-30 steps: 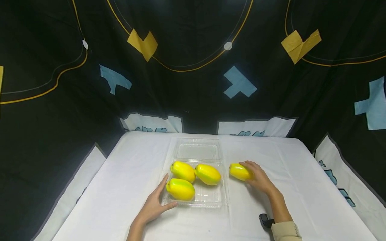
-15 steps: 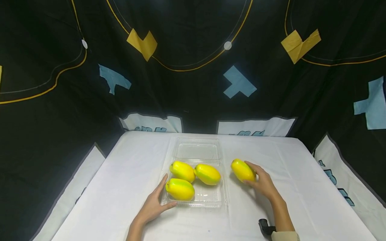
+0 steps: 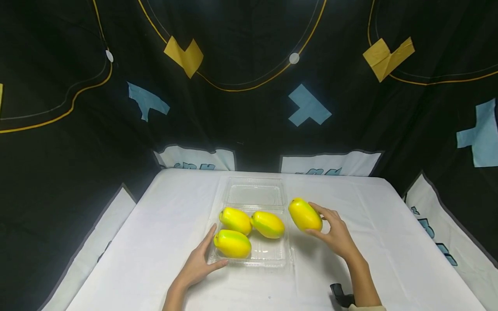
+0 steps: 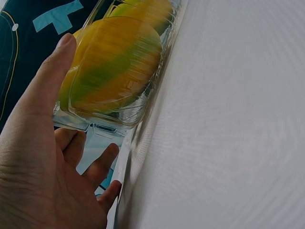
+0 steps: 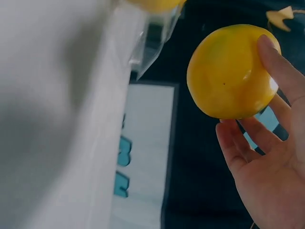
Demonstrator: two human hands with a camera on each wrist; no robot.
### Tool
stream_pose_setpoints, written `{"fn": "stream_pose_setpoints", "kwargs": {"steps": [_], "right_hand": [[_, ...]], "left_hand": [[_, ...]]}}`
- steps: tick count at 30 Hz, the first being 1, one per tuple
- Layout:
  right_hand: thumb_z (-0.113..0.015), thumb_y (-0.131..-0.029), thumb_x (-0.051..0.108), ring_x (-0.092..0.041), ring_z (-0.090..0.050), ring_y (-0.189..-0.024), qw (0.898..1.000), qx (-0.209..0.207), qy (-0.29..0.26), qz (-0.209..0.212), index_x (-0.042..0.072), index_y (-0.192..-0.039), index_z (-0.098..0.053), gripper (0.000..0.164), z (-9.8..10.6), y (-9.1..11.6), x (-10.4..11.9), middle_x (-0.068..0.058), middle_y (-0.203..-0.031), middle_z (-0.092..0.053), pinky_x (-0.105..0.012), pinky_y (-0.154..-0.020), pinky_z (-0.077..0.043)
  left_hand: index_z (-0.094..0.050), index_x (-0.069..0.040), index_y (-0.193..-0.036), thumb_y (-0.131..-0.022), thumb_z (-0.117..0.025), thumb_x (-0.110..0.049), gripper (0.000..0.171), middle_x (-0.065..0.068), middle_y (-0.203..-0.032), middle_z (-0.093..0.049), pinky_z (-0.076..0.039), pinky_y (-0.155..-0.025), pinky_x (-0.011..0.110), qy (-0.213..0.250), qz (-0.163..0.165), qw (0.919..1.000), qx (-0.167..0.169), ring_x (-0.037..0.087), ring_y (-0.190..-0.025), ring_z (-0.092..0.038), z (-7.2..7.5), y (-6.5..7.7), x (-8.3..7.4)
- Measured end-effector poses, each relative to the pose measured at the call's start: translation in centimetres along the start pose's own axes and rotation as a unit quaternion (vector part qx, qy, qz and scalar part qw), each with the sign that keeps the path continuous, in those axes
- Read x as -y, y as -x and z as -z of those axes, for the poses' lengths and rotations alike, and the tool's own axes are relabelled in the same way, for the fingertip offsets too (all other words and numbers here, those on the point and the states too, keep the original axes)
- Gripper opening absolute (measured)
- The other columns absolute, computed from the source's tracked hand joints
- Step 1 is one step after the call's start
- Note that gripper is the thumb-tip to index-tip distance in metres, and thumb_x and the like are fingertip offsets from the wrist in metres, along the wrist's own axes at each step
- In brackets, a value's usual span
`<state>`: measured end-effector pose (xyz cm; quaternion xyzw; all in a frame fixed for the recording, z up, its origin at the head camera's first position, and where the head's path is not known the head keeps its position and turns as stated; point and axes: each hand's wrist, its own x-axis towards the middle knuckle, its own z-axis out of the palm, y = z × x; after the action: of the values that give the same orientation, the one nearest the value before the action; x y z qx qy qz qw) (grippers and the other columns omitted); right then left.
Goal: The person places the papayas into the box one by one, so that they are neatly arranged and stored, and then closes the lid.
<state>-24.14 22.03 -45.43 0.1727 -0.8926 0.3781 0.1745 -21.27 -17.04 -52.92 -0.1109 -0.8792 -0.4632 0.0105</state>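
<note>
In the head view, my right hand (image 3: 337, 235) grips a yellow mango (image 3: 305, 214) between thumb and fingers, raised over the white cloth just right of the clear plastic clamshell box (image 3: 268, 262). The right wrist view shows the rounded end of this mango (image 5: 231, 71), with the thumb on one side and fingers behind it. Three more yellow-green mangoes lie in the box: a back-left one (image 3: 235, 220), a back-right one (image 3: 268, 224) and a front-left one (image 3: 232, 244). My left hand (image 3: 197, 263) rests at the box's front-left corner, thumb and fingers spread along its walls.
The box's lid (image 3: 255, 192) lies folded back, away from me. White cloth (image 3: 163, 216) covers the table, and a black curtain (image 3: 233, 125) with tape pieces hangs behind it. A black strap-like device (image 3: 342, 296) sits at my right wrist.
My right hand has lifted the mango off the cloth, tilted it more upright and brought it left toward the box. My left hand and the mangoes in the box stay in place.
</note>
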Motion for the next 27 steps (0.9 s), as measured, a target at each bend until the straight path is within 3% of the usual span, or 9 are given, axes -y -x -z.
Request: {"fn": "stream_pose_setpoints", "kwargs": {"steps": [8, 13, 17, 27], "right_hand": [[-0.077, -0.072, 0.041, -0.015, -0.043, -0.115, 0.999, 0.036, -0.019, 0.028, 0.031, -0.134, -0.048, 0.069, -1.1, -0.1, 2.8, 0.009, -0.131, -0.05, -0.052, -0.09, -0.042], [-0.079, -0.073, 0.03, -0.021, -0.042, -0.12, 0.996, 0.059, -0.036, 0.06, 0.028, -0.133, -0.048, 0.068, -2.2, -0.3, 3.6, 0.005, -0.132, -0.047, -0.058, -0.093, -0.039], [-0.08, -0.073, 0.023, -0.023, -0.046, -0.117, 0.993, 0.076, -0.047, 0.072, 0.027, -0.133, -0.049, 0.069, -3.1, -0.3, 3.9, 0.003, -0.128, -0.046, -0.055, -0.094, -0.041], [-0.078, -0.074, 0.029, -0.017, -0.048, -0.114, 0.986, 0.134, -0.042, 0.089, 0.026, -0.133, -0.051, 0.065, -4.6, -0.3, 4.3, 0.008, -0.123, -0.049, -0.046, -0.097, -0.042]], "left_hand": [[-0.012, -0.03, -0.149, -0.072, -0.075, -0.047, 0.101, 0.002, -0.153, -0.015, -0.019, -0.103, 0.063, 0.001, 0.0, 1.0, 0.004, 0.033, -0.136, -0.018, 0.0, 0.0, 0.0], [-0.012, -0.03, -0.149, -0.071, -0.075, -0.047, 0.101, 0.003, -0.153, -0.016, -0.019, -0.103, 0.063, 0.0, -0.001, 1.0, 0.002, 0.033, -0.136, -0.019, 0.0, 0.0, 0.1], [-0.013, -0.03, -0.149, -0.071, -0.075, -0.047, 0.101, 0.004, -0.153, -0.017, -0.019, -0.103, 0.064, 0.002, -0.003, 1.0, -0.002, 0.034, -0.136, -0.02, -0.1, 0.0, 0.2], [-0.013, -0.03, -0.149, -0.071, -0.075, -0.047, 0.1, 0.004, -0.153, -0.017, -0.019, -0.103, 0.063, 0.0, -0.001, 1.0, -0.003, 0.033, -0.136, -0.019, -0.1, 0.0, 0.2]]}}
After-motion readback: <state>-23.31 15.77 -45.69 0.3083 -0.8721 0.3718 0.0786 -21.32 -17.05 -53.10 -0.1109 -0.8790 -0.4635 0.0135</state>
